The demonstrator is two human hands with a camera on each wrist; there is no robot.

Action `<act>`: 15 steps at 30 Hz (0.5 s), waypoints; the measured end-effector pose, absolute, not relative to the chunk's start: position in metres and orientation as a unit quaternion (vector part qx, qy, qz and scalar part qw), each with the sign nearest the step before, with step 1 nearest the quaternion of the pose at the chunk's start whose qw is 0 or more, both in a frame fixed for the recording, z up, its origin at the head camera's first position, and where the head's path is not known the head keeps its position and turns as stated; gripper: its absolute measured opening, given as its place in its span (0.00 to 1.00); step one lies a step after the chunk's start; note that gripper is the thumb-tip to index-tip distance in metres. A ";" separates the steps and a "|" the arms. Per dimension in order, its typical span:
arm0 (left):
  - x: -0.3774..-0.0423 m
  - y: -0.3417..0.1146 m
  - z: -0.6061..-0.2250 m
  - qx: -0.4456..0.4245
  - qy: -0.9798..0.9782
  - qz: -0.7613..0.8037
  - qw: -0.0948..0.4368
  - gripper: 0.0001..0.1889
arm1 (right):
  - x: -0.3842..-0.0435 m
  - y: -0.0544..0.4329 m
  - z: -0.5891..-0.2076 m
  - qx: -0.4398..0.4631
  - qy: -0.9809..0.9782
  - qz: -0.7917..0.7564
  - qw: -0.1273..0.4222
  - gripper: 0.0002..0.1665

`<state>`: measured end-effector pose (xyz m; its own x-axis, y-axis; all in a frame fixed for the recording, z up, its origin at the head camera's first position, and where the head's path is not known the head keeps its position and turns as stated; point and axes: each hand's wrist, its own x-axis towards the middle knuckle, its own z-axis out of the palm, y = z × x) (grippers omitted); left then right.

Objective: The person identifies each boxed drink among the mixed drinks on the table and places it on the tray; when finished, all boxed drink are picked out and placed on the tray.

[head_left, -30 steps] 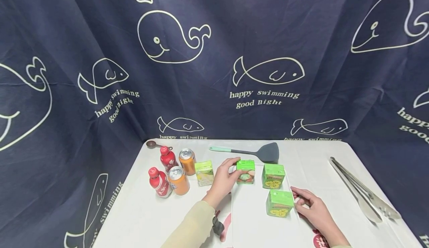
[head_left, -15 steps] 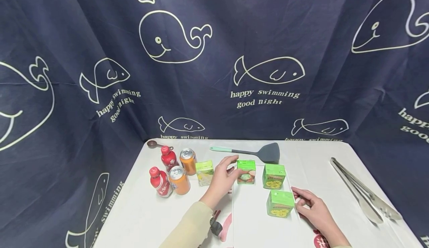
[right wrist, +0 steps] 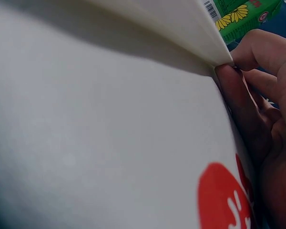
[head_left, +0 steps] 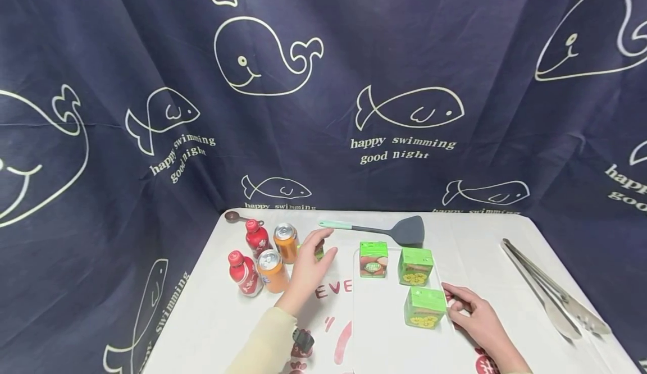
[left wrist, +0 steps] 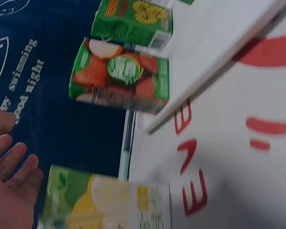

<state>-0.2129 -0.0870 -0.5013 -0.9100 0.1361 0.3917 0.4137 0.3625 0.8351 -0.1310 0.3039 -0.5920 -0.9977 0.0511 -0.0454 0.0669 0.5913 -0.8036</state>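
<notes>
My left hand (head_left: 306, 267) is beside a pale yellow-green drink carton (left wrist: 107, 200), its fingers apart and nothing between them. In the head view that hand covers most of this carton. On a white tray (head_left: 379, 323) stand three green juice cartons: one with red fruit pictures (head_left: 373, 260) at the back left, a yellow-flower carton (head_left: 415, 266) at the back right, and another yellow-flower carton (head_left: 424, 308) in front of it. My right hand (head_left: 475, 315) pinches the tray's right edge between thumb and finger, as the right wrist view shows (right wrist: 262, 90).
Two red bottles (head_left: 245, 273) and two orange cans (head_left: 273, 272) stand left of my left hand. Behind lie a brown spoon (head_left: 233, 217) and a spatula (head_left: 408, 231) with a mint handle. Metal tongs (head_left: 553, 290) lie on the right.
My left hand has drawn away from the red-fruit carton and moved left to the pale yellow-green carton. The red-fruit carton stays on the tray. My right hand has stayed at the tray's edge.
</notes>
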 end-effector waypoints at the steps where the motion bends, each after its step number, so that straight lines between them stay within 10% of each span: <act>1: -0.213 -0.091 -0.501 -0.163 -0.819 -0.534 0.135 0.23 | -0.131 0.304 -0.592 0.035 0.893 -0.449 0.010 0.38; 15: -0.207 -0.126 -0.521 -0.113 -0.816 -0.542 0.164 0.24 | -0.132 0.303 -0.591 0.030 0.891 -0.452 0.003 0.37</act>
